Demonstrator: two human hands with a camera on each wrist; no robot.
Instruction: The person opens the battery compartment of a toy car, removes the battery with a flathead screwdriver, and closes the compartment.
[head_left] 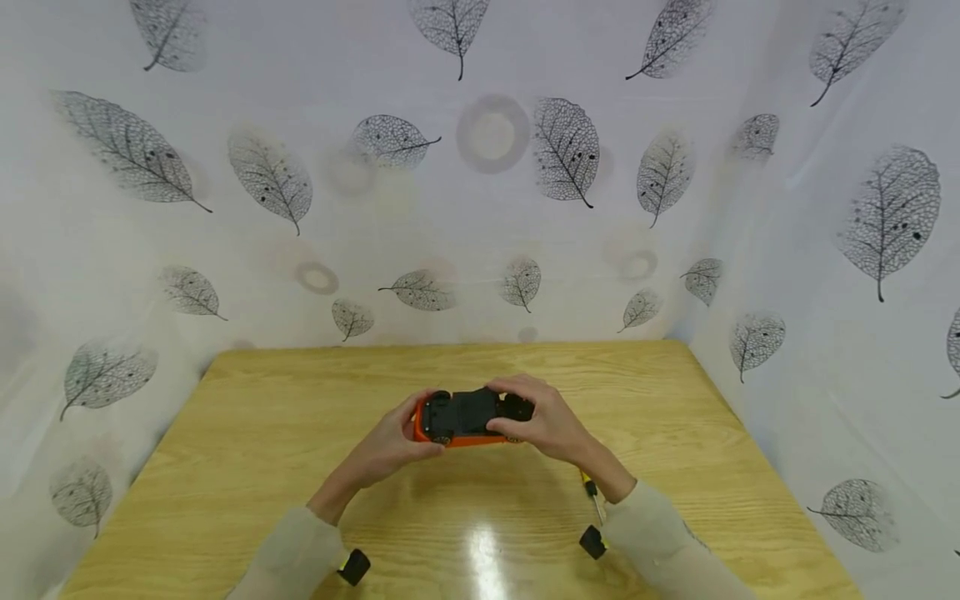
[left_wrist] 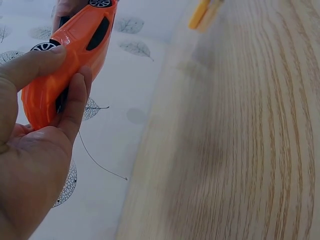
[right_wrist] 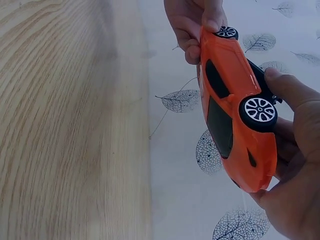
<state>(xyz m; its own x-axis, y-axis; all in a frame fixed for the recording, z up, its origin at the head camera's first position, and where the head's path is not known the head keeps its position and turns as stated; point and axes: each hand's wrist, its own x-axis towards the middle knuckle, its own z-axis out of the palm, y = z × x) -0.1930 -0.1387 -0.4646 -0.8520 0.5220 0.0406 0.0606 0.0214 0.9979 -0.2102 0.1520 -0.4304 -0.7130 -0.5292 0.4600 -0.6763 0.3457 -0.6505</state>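
Note:
An orange toy car [head_left: 472,441] is held above the table, its black underside facing up in the head view. My left hand [head_left: 393,437] grips one end, with the thumb near a wheel [left_wrist: 44,46] and fingers along the orange body [left_wrist: 75,55]. At the other end my right hand [head_left: 543,418] holds the car, its thumb and fingertips against the edges of a black plate [head_left: 476,411] on the underside. The plate stands slightly proud in the right wrist view; whether it is loose I cannot tell. The windscreen [right_wrist: 220,127] and a spoked front wheel [right_wrist: 260,110] also show there.
A screwdriver [head_left: 590,486] with a yellow and black handle lies on the wooden table [head_left: 300,392], partly hidden by the right forearm. Small black blocks [head_left: 355,567] sit by both sleeves. A leaf-patterned white curtain [head_left: 480,225] closes off the back and sides.

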